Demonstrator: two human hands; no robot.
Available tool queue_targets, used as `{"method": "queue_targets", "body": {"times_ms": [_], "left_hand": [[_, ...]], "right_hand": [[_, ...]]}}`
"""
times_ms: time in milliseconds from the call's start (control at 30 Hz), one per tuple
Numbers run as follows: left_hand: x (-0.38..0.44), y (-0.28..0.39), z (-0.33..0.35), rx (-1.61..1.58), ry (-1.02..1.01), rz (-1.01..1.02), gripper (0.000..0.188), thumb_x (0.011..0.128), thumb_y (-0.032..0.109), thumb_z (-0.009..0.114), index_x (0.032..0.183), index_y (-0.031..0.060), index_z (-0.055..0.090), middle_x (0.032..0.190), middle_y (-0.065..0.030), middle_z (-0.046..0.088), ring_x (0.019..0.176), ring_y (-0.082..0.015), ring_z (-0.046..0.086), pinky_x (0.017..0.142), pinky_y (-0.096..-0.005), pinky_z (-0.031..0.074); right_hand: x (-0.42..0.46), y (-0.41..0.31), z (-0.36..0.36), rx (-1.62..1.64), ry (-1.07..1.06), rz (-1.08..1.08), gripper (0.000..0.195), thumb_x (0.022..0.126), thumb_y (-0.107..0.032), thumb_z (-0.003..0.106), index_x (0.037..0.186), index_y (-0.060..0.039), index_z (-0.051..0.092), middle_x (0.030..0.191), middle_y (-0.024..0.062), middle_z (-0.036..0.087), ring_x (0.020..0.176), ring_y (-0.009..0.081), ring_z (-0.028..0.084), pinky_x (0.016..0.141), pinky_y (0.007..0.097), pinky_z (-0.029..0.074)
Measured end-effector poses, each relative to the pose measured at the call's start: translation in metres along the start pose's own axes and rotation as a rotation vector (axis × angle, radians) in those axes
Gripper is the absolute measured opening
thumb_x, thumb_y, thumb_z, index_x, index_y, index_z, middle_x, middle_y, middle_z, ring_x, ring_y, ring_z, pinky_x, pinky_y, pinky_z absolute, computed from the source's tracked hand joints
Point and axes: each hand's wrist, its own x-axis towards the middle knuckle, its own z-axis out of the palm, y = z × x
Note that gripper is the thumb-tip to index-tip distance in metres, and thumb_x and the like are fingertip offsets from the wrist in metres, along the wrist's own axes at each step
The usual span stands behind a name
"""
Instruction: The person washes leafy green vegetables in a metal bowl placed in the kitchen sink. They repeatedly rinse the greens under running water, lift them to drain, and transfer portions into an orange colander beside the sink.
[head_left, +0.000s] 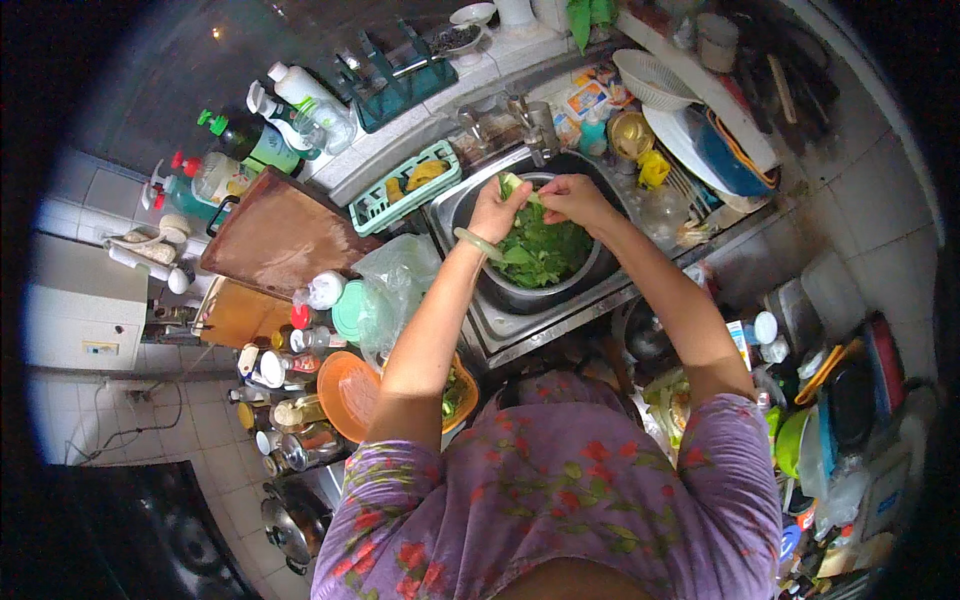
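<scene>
A metal basin (598, 253) full of leafy greens (546, 251) sits in the stainless steel sink (517, 339). Above its far side, my left hand (495, 212) grips a pale green vegetable stem (511, 182), and a light jade-coloured bangle (478, 244) circles that wrist. The fingertips of my right hand (576, 201) are pinched together at the stem's right end, close to my left thumb. What lies between those fingertips is too small to make out fully. The faucet (537, 139) stands just beyond both hands.
A mint-green plastic basket (405, 187) with yellow sponges borders the sink on the left. Nearby are a wooden cutting board (281, 232), a clear plastic bag (397, 289), an orange bowl (349, 396) and several jars. Plates (686, 146) and a white strainer (651, 79) stand at the right.
</scene>
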Motion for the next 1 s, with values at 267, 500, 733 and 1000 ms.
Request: {"method": "queue_targets", "body": {"times_ms": [267,500,733,1000], "left_hand": [[-0.005,0.002,-0.012,-0.22,-0.279,-0.243,0.016,0.077,0.023,0.056,0.076,0.008,0.049,0.061,0.0035,0.047,0.053,-0.0053,0.043,0.047,-0.0187,0.034],[-0.015,0.011,-0.015,-0.537,-0.441,-0.46,0.015,0.078,0.017,0.053,0.089,0.0069,0.05,0.07,0.0026,0.049,0.058,-0.0056,0.048,0.047,-0.018,0.039],[-0.016,0.01,-0.026,-0.605,-0.436,-0.36,0.015,0.078,0.015,0.054,0.09,0.0082,0.05,0.076,0.0036,0.047,0.062,-0.0055,0.047,0.051,-0.0183,0.04],[-0.009,-0.014,-0.035,-0.513,-0.381,-0.302,0.014,0.079,0.016,0.052,0.091,0.0112,0.046,0.078,0.0049,0.044,0.064,-0.005,0.044,0.056,-0.0204,0.04]], "right_hand": [[-0.011,-0.002,-0.014,-0.229,-0.288,-0.159,0.009,0.072,-0.007,0.055,0.078,-0.0001,0.054,0.07,0.0036,0.055,0.059,0.0097,0.053,0.053,0.0232,0.046],[-0.019,0.014,-0.025,-0.053,-0.044,-0.161,0.01,0.076,-0.007,0.053,0.083,0.0003,0.054,0.076,0.0048,0.057,0.067,0.0109,0.055,0.058,0.0225,0.047],[-0.044,0.037,-0.072,-0.462,0.174,-0.088,0.015,0.075,-0.015,0.052,0.085,-0.005,0.058,0.081,0.0071,0.058,0.072,0.019,0.056,0.067,0.0298,0.046],[-0.056,0.108,-0.082,-1.809,0.091,0.15,0.018,0.07,-0.014,0.052,0.087,-0.0101,0.058,0.102,0.0069,0.046,0.1,0.0238,0.04,0.078,0.0377,0.034]]}}
